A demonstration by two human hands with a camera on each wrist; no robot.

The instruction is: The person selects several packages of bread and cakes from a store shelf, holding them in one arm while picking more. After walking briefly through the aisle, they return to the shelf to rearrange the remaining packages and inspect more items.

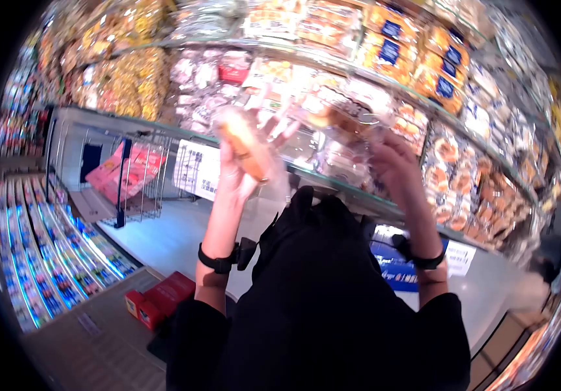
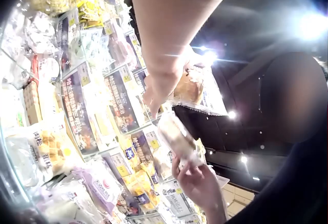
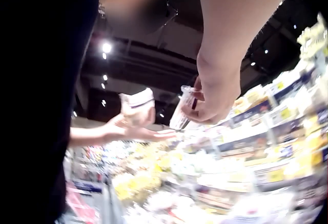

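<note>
In the head view my left hand (image 1: pixel 244 173) holds a bread roll (image 1: pixel 244 146) in a clear wrapper against the palm, its fingers spread toward the shelf. The same wrapped roll (image 3: pixel 138 106) shows upright above the palm in the right wrist view, with the thumb alongside. My right hand (image 1: pixel 397 163) grips the end of a clear pack with a brown filling (image 1: pixel 345 120), blurred in the head view. From the left wrist, that pack (image 2: pixel 177 134) looks pale and long, pinched between thumb and fingers. Both hands are raised in front of the shelves, a short way apart.
Tiered shelves carry packaged buns (image 1: pixel 446 153), yellow bags (image 1: pixel 127 85) and blue-labelled bread packs (image 1: pixel 384 55). At the left stands a wire cart (image 1: pixel 143 208) with a pink bag (image 1: pixel 127 173). A red box (image 1: pixel 166 296) sits lower left. Another person (image 1: pixel 557 254) is at the right edge.
</note>
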